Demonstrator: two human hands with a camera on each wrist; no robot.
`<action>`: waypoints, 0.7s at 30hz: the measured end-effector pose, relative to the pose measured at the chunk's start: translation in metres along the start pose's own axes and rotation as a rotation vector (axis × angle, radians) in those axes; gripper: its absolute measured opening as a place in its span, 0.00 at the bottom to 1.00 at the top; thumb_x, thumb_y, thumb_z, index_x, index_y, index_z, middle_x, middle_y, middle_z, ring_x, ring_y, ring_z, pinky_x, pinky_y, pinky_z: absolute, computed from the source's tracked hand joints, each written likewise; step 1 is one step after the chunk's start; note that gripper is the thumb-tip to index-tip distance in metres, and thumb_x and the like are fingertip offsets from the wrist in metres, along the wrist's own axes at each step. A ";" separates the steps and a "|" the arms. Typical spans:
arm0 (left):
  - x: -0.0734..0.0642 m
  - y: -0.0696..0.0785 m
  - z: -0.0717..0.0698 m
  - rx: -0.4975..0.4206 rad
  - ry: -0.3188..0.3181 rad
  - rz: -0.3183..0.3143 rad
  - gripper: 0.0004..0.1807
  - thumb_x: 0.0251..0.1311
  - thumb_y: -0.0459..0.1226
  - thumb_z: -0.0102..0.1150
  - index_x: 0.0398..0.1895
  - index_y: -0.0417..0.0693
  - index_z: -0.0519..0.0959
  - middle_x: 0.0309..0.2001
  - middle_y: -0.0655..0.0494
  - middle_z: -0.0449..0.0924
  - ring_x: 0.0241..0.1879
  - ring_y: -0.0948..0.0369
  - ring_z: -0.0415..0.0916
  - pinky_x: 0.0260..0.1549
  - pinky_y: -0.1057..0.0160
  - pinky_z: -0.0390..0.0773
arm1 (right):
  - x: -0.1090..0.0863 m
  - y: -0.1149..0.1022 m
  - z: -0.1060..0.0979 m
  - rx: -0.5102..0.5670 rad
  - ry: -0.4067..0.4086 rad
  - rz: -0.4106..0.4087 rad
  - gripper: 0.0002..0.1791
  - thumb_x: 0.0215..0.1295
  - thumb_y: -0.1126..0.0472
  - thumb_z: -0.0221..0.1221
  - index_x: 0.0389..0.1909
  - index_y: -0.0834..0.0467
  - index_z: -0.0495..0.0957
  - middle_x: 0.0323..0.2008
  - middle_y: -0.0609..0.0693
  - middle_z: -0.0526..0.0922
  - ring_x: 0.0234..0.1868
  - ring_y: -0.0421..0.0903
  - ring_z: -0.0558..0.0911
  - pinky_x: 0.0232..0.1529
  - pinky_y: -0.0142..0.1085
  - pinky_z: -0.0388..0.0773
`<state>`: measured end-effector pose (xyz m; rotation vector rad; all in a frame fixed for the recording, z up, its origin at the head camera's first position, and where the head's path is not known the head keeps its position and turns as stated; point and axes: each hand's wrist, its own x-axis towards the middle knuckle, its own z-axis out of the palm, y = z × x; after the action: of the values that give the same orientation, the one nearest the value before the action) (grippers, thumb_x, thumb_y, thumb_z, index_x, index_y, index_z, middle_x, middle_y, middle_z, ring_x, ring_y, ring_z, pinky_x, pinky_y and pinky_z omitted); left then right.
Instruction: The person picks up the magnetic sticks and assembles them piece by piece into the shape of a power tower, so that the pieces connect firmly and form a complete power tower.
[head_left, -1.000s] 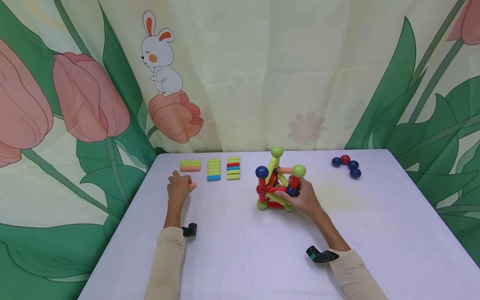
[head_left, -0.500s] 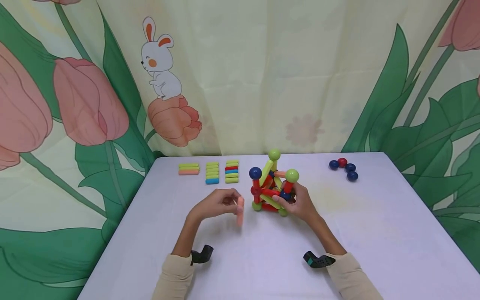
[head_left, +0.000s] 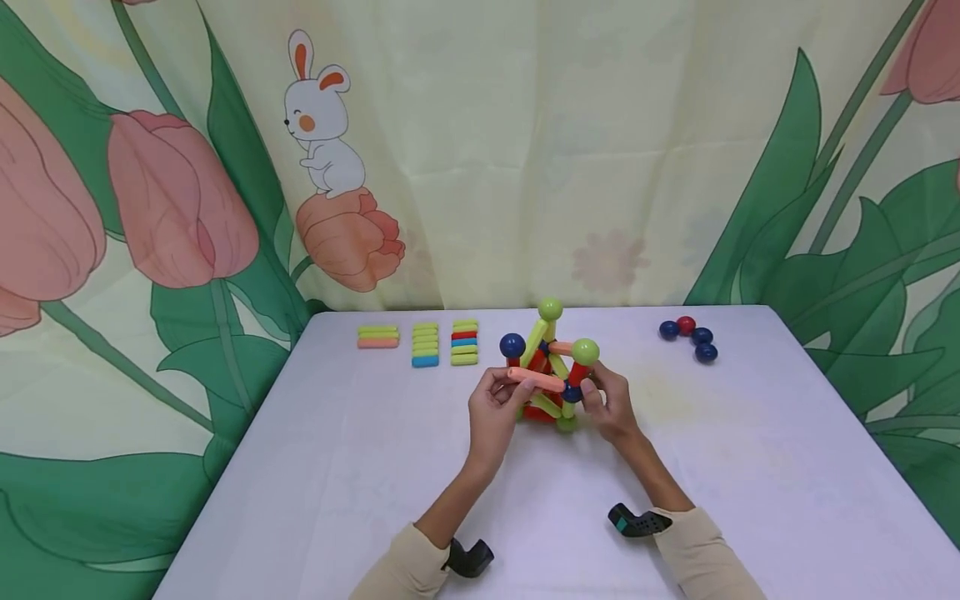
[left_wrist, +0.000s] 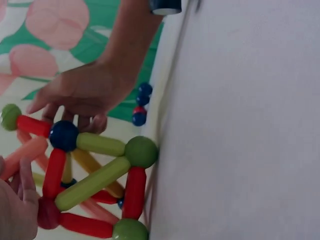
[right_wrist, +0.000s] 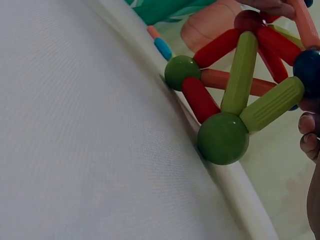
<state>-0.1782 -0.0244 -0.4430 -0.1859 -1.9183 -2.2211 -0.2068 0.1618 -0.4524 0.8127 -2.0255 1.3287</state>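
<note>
Noted at the near side: a left sleeve (head_left: pixel 405 567) and a right sleeve (head_left: pixel 705 554), both beige, with a left wrist device (head_left: pixel 471 558) and a right wrist device (head_left: pixel 637 522), both black, at the cuffs. Found farther in, over the white table (head_left: pixel 750 467): left hand (head_left: pixel 491 417) and right hand (head_left: pixel 611 404), apart from each other, on opposite sides of the built frame (head_left: pixel 558 365). Observed in the left hand: a pink stick (head_left: pixel 536 380), pinched between thumb and fingers, slanting slightly down to the right across the near side of the frame. Located between the two hands, right end against or just beside a blue ball (head_left: pixel 572 392) of the frame; not possible to tell which. Noted of the right hand: thumb and fingers curled round the right side of the frame, by the same blue ball. Identified in the frame: red, yellow-green and pink rods, joined by green, blue and dark red balls. Recorded at far left on the table: three rows of sticks (head_left: pixel 425 342), mostly yellow-green. Recorded at far right: loose balls (head_left: pixel 703 336), three dark blue and one red, close together. Seen beyond the far edge: a pale curtain (head_left: pixel 480 167), printed with tulips (head_left: pixel 180 200) and, at left, a white rabbit (head_left: pixel 333 162).
</note>
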 end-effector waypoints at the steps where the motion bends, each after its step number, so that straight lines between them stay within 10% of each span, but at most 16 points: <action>1: -0.001 -0.002 0.003 0.023 0.014 0.029 0.22 0.58 0.46 0.66 0.50 0.43 0.75 0.45 0.48 0.83 0.44 0.57 0.85 0.43 0.65 0.83 | 0.000 0.000 -0.001 0.001 0.007 -0.001 0.14 0.65 0.71 0.47 0.47 0.74 0.73 0.27 0.63 0.81 0.23 0.49 0.79 0.28 0.22 0.77; 9: -0.003 0.005 0.017 0.109 0.077 0.108 0.16 0.61 0.38 0.64 0.50 0.39 0.81 0.42 0.45 0.86 0.41 0.56 0.87 0.40 0.66 0.83 | 0.000 -0.001 0.000 -0.003 0.025 -0.007 0.18 0.56 0.75 0.53 0.49 0.73 0.73 0.25 0.58 0.79 0.20 0.40 0.73 0.22 0.25 0.71; 21: 0.005 0.009 0.020 0.148 0.046 0.052 0.16 0.64 0.42 0.61 0.49 0.41 0.83 0.36 0.44 0.87 0.26 0.51 0.86 0.28 0.66 0.83 | 0.001 -0.001 0.004 -0.002 0.021 0.002 0.19 0.53 0.75 0.58 0.48 0.72 0.73 0.22 0.53 0.74 0.17 0.42 0.68 0.16 0.39 0.67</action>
<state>-0.1819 -0.0061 -0.4304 -0.1588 -2.0191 -2.0240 -0.2073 0.1573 -0.4531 0.7929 -2.0121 1.3308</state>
